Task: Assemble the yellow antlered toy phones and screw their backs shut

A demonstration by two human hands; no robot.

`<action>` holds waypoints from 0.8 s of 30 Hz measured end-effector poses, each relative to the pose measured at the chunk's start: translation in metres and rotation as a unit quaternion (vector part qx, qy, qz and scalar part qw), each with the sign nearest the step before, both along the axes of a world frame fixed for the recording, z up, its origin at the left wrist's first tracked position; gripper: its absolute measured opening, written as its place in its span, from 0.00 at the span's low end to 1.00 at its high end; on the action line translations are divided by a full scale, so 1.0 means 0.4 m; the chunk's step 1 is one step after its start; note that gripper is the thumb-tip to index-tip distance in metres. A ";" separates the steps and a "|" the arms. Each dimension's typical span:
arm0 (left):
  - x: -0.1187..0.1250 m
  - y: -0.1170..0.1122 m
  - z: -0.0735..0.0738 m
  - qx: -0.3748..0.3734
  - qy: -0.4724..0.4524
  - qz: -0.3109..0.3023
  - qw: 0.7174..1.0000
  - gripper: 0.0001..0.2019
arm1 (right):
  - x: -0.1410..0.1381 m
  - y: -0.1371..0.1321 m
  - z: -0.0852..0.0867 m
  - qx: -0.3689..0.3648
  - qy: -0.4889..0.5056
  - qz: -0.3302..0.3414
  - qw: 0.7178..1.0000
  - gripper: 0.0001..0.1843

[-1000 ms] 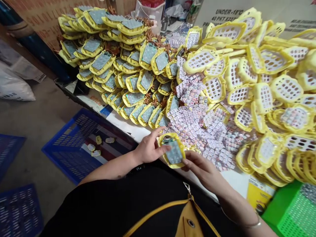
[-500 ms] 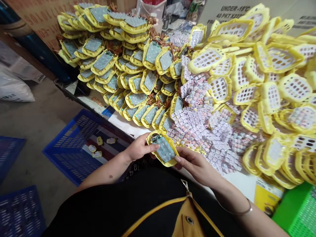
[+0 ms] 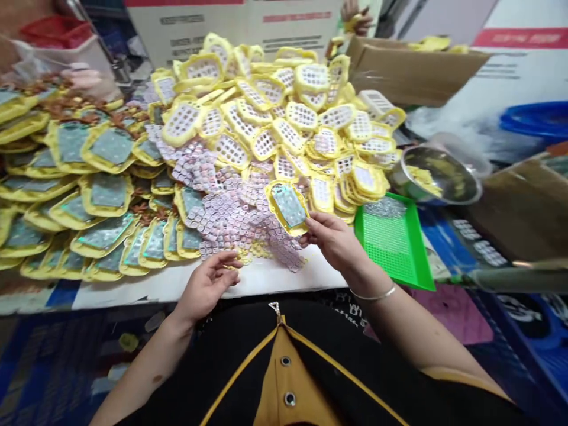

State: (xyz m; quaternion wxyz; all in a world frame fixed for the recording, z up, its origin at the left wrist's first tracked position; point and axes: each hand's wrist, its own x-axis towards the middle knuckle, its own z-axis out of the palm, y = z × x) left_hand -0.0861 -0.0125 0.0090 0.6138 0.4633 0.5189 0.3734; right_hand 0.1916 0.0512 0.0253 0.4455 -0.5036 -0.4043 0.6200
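My right hand (image 3: 332, 239) grips the lower right edge of a yellow toy phone shell half (image 3: 288, 207). A grey pad and a strip of green board lie inside that shell. It is held above a heap of small printed keypad pieces (image 3: 222, 201). My left hand (image 3: 210, 284) hovers over the white table edge (image 3: 155, 290), fingers loosely curled and apart, holding nothing. To the left are stacked shells with grey pads (image 3: 106, 192). Behind the keypad pieces rises a pile of yellow shells with holed white faces (image 3: 288, 133).
A green tray (image 3: 399, 242) with small metal parts stands at the right. Beyond it are a steel bowl (image 3: 461, 183) with yellow pieces and a cardboard box (image 3: 412, 71). Another person's hand (image 3: 357, 18) shows at the back.
The view has swung to the right. My left hand has let go of the shell and moved away from it. My right hand alone now holds it, farther over the table.
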 end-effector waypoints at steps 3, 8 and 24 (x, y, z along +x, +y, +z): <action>0.030 0.017 0.011 0.002 0.022 -0.010 1.000 0.27 | 0.042 0.051 0.023 0.015 0.006 -0.049 0.999 0.24; 0.060 0.026 0.018 0.025 0.063 -0.038 0.997 0.24 | 0.066 0.152 0.056 0.017 -0.041 -0.061 0.997 0.12; 0.077 0.030 0.036 0.101 0.111 -0.092 0.984 0.18 | -0.138 0.329 0.050 -0.008 -0.103 -0.071 0.992 0.18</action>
